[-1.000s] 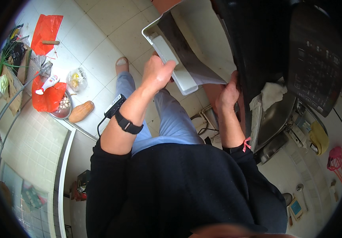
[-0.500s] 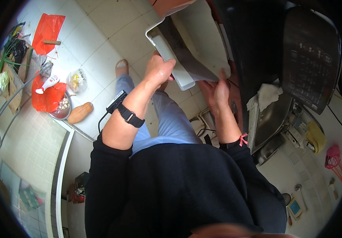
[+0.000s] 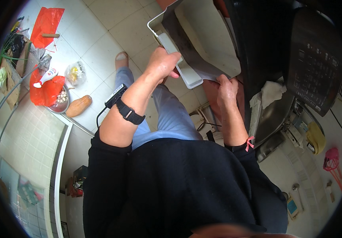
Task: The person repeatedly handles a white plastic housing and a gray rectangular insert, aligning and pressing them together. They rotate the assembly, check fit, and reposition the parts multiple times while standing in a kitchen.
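The white tray (image 3: 186,51) filled the space ahead, with the left hand (image 3: 161,63) on its near rim and the right hand (image 3: 226,89) at its lower corner. Right of the tray, a dark appliance (image 3: 314,63) and a steel basin (image 3: 274,115) closed that side. Left of the tray, open floor tiles (image 3: 95,35) lay free out to the red bag (image 3: 46,87) and metal bowl (image 3: 59,104).

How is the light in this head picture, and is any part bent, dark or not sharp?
Head view: even daylight on the pale floor tiles, no hard glare; a black fisheye rim darkens the corners; tile lines bend near the edge; the left hand, right hand and white tray look fairly sharp; the dark appliance is dim.
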The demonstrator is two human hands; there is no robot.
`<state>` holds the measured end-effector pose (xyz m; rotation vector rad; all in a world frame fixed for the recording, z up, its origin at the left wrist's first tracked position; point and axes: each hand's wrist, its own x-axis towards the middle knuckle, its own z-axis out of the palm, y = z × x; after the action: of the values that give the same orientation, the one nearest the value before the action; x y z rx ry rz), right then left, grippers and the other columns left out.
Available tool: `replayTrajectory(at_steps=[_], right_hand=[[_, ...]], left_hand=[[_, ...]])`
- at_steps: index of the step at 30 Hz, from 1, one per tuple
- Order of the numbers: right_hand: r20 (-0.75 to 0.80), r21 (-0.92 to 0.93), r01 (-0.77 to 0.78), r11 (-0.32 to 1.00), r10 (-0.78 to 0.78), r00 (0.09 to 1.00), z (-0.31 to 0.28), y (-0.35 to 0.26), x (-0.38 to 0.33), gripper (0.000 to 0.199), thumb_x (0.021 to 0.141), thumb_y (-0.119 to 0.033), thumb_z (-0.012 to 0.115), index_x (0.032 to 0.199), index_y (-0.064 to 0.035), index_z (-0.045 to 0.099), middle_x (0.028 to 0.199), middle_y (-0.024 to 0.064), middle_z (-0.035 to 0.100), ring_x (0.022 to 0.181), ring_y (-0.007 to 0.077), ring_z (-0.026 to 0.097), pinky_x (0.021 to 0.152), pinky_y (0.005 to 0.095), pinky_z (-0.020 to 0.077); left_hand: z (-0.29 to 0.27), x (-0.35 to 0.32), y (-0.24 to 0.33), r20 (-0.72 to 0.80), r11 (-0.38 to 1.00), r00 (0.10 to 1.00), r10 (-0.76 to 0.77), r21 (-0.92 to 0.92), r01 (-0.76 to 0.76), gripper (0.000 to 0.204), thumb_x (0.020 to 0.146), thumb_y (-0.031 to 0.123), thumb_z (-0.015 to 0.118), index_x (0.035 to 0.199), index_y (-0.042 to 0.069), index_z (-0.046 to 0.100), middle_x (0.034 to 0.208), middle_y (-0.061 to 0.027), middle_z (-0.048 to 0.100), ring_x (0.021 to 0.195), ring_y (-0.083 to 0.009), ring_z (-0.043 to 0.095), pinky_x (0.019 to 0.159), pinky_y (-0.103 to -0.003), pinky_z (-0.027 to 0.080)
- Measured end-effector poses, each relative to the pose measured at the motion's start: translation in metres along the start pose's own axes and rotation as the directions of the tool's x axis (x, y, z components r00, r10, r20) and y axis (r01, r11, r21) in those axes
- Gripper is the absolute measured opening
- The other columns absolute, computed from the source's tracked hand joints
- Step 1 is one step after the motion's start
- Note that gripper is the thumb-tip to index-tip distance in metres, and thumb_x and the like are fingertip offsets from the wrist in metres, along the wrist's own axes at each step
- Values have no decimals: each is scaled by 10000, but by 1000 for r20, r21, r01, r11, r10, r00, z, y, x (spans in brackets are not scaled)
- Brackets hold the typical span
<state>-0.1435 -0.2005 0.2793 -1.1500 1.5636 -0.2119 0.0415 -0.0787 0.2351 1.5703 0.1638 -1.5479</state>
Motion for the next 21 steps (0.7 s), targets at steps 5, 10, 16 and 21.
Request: replayTrajectory(at_steps=[5, 10, 16, 21], right_hand=[[29, 122, -105, 987, 102, 994, -1, 16, 7, 409, 810, 15, 459, 1207, 103, 507, 1174, 170, 573, 976, 286, 630, 730, 387, 617], [54, 73, -142, 987, 138, 989, -2, 26, 17, 420, 853, 20, 435, 1265, 95, 467, 1237, 199, 543, 1034, 342, 620, 787, 431, 617], [69, 67, -146, 987, 141, 988, 3, 29, 19, 405, 881, 10, 426, 1273, 106, 458, 1239, 212, 548, 1047, 371, 621, 786, 435, 616], [89, 45, -179, 983, 175, 981, 1, 39, 27, 383, 889, 0, 427, 1257, 100, 464, 1199, 202, 568, 1028, 353, 628, 772, 404, 614]], left_hand=[[7, 0, -2, -35, 999, 998, 46, 17, -45, 360, 821, 154, 576, 1032, -137, 553, 860, -192, 635, 571, -275, 670, 504, -347, 547], [6, 1, -1, -42, 998, 998, 56, 14, -56, 359, 809, 144, 580, 1042, -126, 542, 874, -195, 640, 597, -278, 673, 505, -339, 560], [7, 0, -8, -111, 994, 989, 103, 38, -99, 387, 813, 140, 585, 1096, -116, 521, 909, -206, 647, 641, -276, 675, 502, -339, 564], [5, 7, -14, -105, 994, 988, 112, 7, -111, 407, 820, 130, 584, 1138, -113, 509, 1001, -214, 646, 657, -279, 677, 504, -330, 569]])
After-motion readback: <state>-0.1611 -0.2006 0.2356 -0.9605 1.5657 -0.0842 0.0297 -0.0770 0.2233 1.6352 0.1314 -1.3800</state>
